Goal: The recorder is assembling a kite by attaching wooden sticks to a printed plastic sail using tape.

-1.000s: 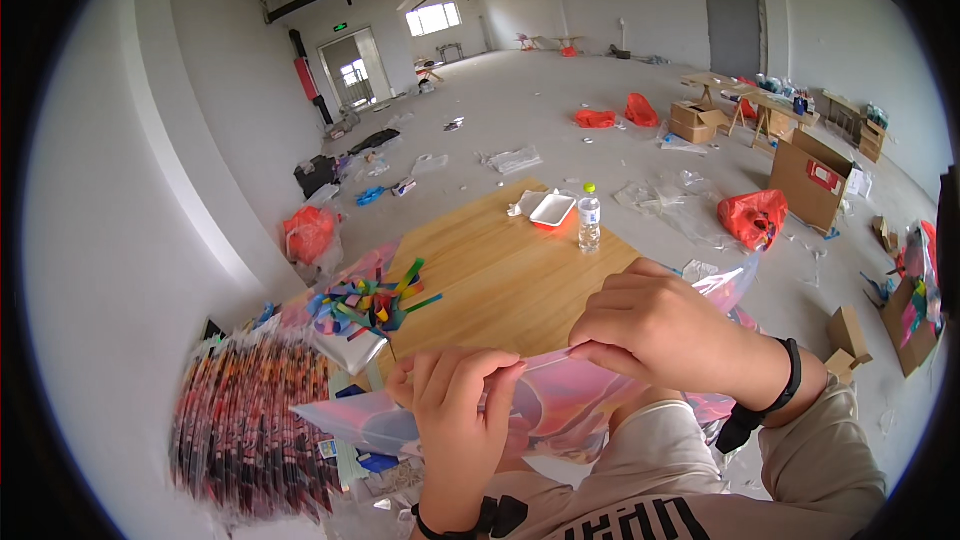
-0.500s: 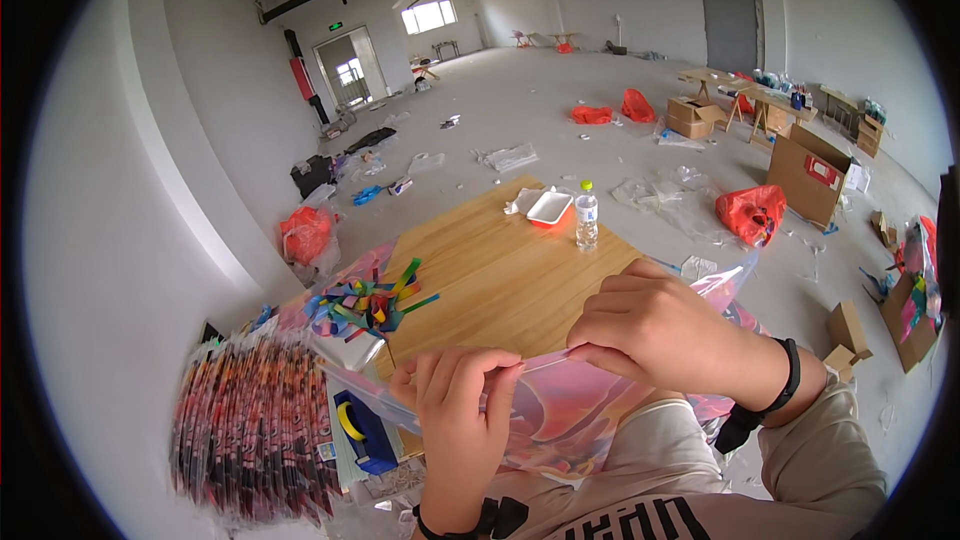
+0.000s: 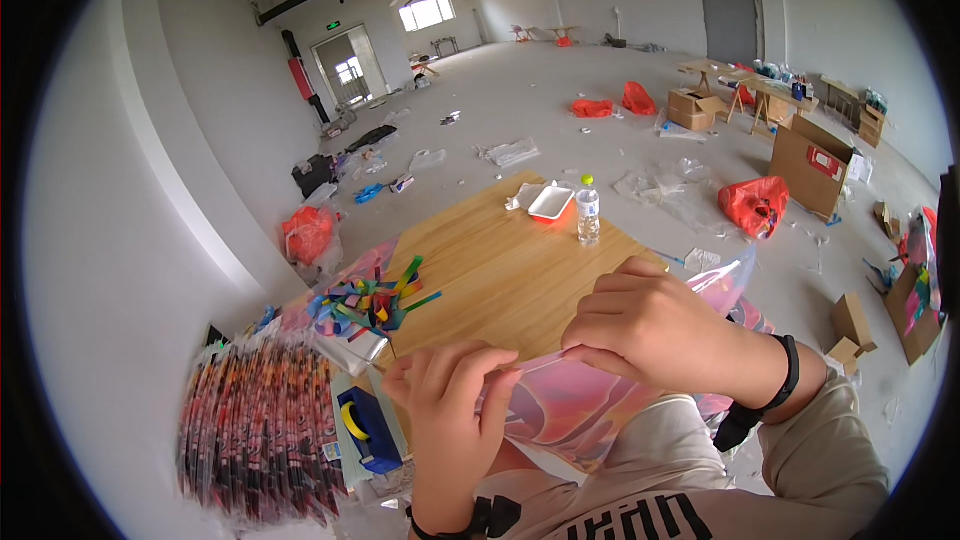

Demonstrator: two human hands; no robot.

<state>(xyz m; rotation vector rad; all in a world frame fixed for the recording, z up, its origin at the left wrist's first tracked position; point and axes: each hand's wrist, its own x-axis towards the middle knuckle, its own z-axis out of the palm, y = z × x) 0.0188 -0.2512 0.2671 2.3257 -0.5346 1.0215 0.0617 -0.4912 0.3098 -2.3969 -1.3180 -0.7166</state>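
A thin pink printed sheet [image 3: 575,398] hangs from my two hands at the near edge of the wooden table, its upper edge drawn between them. My left hand [image 3: 452,390] pinches that edge between thumb and fingers. To its right, my right hand [image 3: 655,325] grips the same edge with curled fingers. The sheet's lower part falls over my lap, and a shiny translucent corner [image 3: 730,275] sticks out past my right wrist. On the table's left side lies a heap of multicoloured ribbon strips [image 3: 365,302].
The wooden table [image 3: 480,265] holds a clear bottle [image 3: 588,220] with a yellow-green cap and a white-lined food tray [image 3: 551,204]. At left are a blue tape dispenser [image 3: 375,440] and a row of plastic-packed printed pieces [image 3: 255,430]. Cardboard boxes [image 3: 808,168] and red bags [image 3: 752,205] litter the floor.
Part of the sheet that stretched left past my left hand no longer shows there. Both hands have shifted very slightly left and still hold the edge.
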